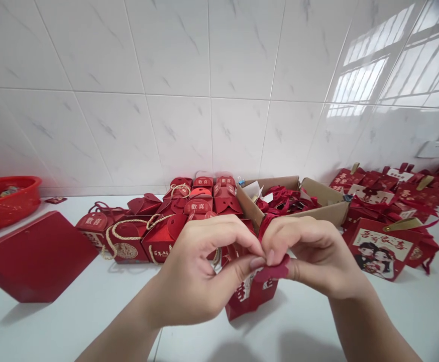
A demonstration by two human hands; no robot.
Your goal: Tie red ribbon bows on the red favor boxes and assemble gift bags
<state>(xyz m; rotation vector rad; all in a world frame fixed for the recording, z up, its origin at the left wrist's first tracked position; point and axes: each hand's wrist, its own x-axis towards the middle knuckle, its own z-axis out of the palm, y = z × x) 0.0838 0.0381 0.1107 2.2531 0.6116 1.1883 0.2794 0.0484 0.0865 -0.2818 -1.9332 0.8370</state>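
My left hand [200, 271] and my right hand [313, 251] meet in the middle, thumbs and forefingers pinched together. Between their fingertips is a dark red ribbon [272, 271], its part nearest me bunched or folded. More of this ribbon rises behind the right fingers. Just below stands a small red gift box [251, 301] with white printing. My fingers cover its top, so I cannot tell how the ribbon joins it.
Several red gift boxes [129, 249], some with rope handles, stand left of centre. An open cardboard carton [323, 213] holds red ribbons. Finished-looking red boxes [383, 251] crowd the right. A large red box [38, 256] and a red basin [8, 201] are at left, before a tiled wall [178, 65].
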